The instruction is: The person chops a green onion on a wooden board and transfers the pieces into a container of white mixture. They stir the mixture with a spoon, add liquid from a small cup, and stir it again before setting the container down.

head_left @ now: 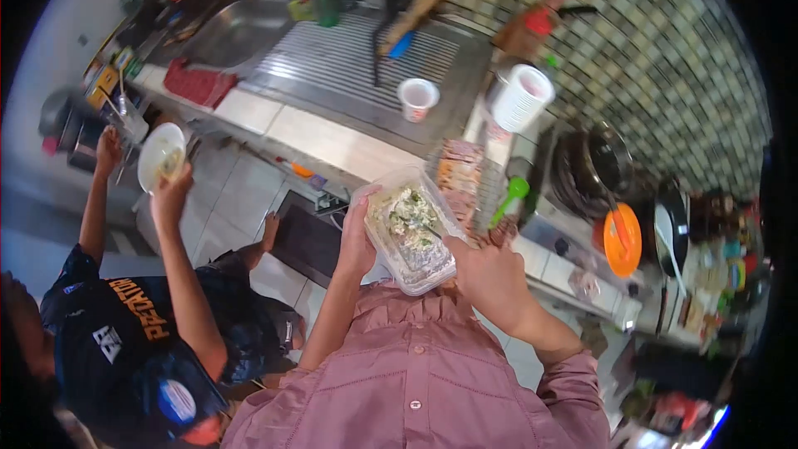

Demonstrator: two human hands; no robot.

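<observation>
My left hand (357, 237) grips the left side of a clear rectangular plastic container (386, 259), tilted in front of my chest. Inside lies a white, crumbly mixture with green bits (413, 212), and white smears coat the near part. My right hand (492, 278) is closed round a thin metal utensil (434, 234) at the container's right side. Its tip dips into the mixture, so the end is hidden. Just beyond the container, a pack with pinkish pieces (460, 168) lies on the counter, beside a green spoon (511, 199).
A white cup (417, 100) stands on the steel drainboard (349, 54); stacked white cups (525, 98) are to its right. An orange plate (622, 239) and a dark pan (611, 158) sit at the stove. At left, another person (125, 316) holds a white bowl (160, 156).
</observation>
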